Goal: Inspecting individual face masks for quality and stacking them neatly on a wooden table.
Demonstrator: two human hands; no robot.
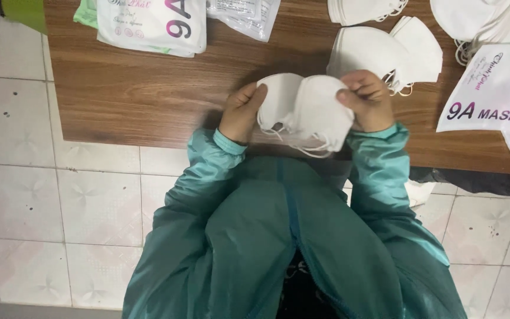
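On the left of the wooden table (125, 94) lie white packets (151, 23); the left hand (242, 112) is closed round the left edge of a stack of masks (305, 109), thumb on top; the masks are white, folded, cupped, their ear loops dangling below, held just above the table's near edge; the right hand (368, 100) pinches the stack's right edge, fingers curled shut; beyond it lie loose masks (385, 50) and another packet (494, 88).

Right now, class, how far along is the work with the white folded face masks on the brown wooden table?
Done: nothing visibly packed. In hand: left hand and right hand hold a small stack of white folded face masks. Left: loose mask piles and flat white printed pouches wait on the brown wooden table.
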